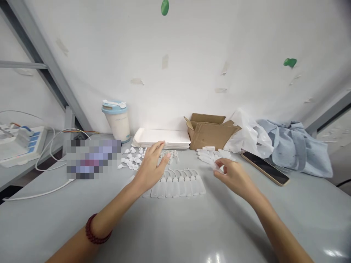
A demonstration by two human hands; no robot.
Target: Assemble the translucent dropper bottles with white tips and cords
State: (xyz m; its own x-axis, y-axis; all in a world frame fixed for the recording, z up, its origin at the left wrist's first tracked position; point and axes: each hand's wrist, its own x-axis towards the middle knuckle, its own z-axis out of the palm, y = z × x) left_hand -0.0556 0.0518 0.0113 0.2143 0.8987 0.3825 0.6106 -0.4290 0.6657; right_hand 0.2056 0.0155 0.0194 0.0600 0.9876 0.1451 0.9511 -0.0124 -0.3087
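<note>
My left hand [152,166] hovers over the left end of a row of flat translucent tag-shaped pieces [177,188], its fingers stretched and thumb apart, holding nothing that I can see. The pieces lie side by side, with thin curved strips at their far ends. Beyond that row is a small heap of clear looped parts [172,156]. Small white plastic parts [131,160] are scattered left of my left hand. My right hand [230,173] pinches a translucent piece [215,166] between thumb and forefinger, at the edge of a loose pile of similar pieces [204,157].
Along the wall stand a lidded cup [117,124], a stack of white sheets or envelopes [167,137] and an open cardboard box [212,135]. To the right are a white plastic bag [249,137], a phone [264,168] and a blue cloth bag [304,149]. Cables [44,195] run at left.
</note>
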